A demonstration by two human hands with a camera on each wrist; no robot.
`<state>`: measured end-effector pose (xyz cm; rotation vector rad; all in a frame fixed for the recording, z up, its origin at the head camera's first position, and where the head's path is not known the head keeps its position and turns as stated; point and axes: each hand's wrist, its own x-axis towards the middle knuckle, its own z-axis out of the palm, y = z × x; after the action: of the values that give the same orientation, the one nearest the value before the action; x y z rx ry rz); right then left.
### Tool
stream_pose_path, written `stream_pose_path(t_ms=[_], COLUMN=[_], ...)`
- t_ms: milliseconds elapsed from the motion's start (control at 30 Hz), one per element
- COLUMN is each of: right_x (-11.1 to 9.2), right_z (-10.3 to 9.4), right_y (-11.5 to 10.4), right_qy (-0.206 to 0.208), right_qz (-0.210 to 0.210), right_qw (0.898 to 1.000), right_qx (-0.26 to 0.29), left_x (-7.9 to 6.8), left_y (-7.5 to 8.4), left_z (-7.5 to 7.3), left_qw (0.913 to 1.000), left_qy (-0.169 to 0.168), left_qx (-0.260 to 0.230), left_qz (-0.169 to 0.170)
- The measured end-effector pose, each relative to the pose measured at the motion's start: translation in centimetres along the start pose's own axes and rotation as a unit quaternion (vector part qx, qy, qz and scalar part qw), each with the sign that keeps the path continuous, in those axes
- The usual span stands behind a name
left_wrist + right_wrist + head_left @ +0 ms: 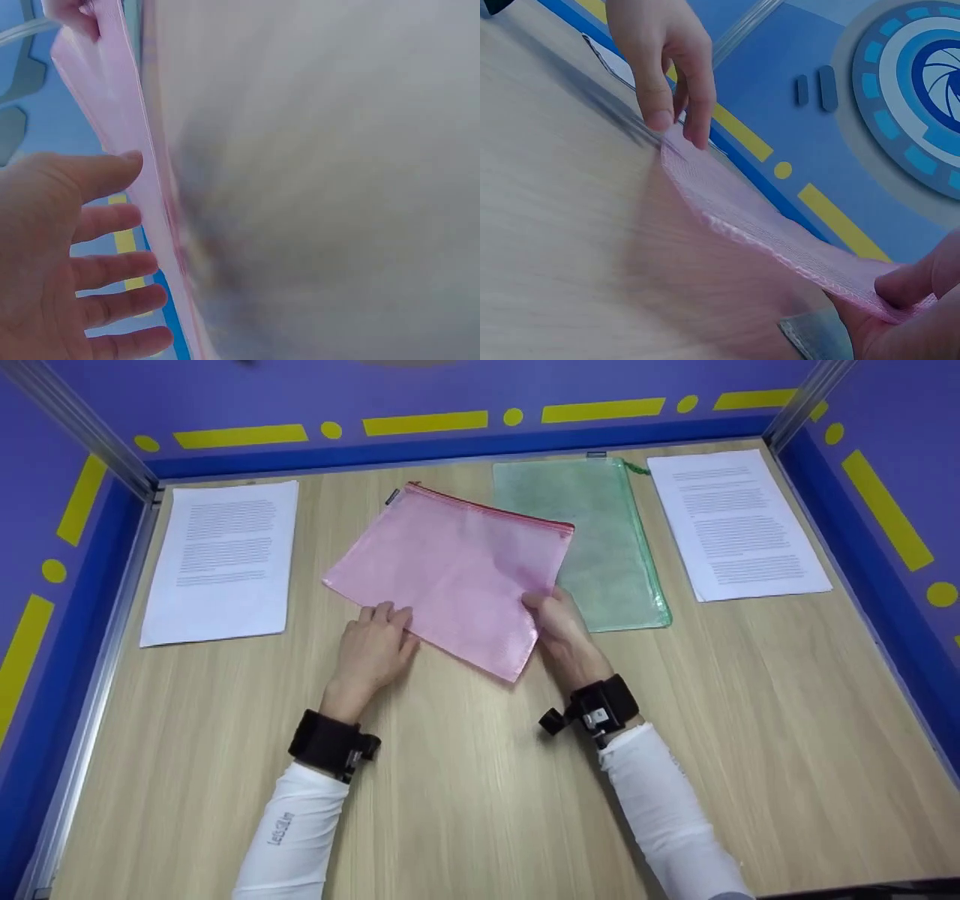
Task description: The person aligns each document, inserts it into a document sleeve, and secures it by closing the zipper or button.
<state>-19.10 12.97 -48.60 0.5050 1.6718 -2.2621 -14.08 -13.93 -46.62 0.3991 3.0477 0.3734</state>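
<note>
A pink mesh zip pouch (457, 562) with a red zipper lies tilted in the head view, its near edge raised off the table. My right hand (564, 630) pinches its right side between thumb and fingers, bending the sheet there. In the right wrist view that grip shows close up, with the thumb (911, 289) on top of the pouch. My left hand (373, 649) is at the near left edge. The left wrist view shows its fingers (112, 270) spread and fairly straight beside the pouch; whether they touch it I cannot tell.
A green mesh zip pouch (607, 562) lies partly under the pink one. Printed sheets (225, 562) lie at the left, and more printed sheets (739, 525) at the right. Blue panels (450, 450) with yellow marks border the wooden table (472, 810).
</note>
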Motion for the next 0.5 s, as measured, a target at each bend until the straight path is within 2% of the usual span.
stream_pose_path(t_ms=[167, 333, 500], right_x=[-0.2, -0.4, -0.1], right_z=[-1.4, -2.3, -3.4], right_y=[-1.0, -1.6, -1.8], right_qy=[-0.012, -0.033, -0.063], right_qz=[0.001, -0.001, -0.003], right_qw=[0.999, 0.998, 0.995], right_qx=[-0.035, -0.055, -0.075], left_x=[0.8, 1.3, 1.6], left_y=[-2.2, -3.9, -4.8], left_z=[-0.7, -1.4, -1.6], left_qw=[0.9984, 0.9919, 0.9853], left_qy=[-0.030, -0.069, -0.069], left_qx=[-0.008, -0.029, -0.058], left_qz=[-0.048, -0.103, -0.145])
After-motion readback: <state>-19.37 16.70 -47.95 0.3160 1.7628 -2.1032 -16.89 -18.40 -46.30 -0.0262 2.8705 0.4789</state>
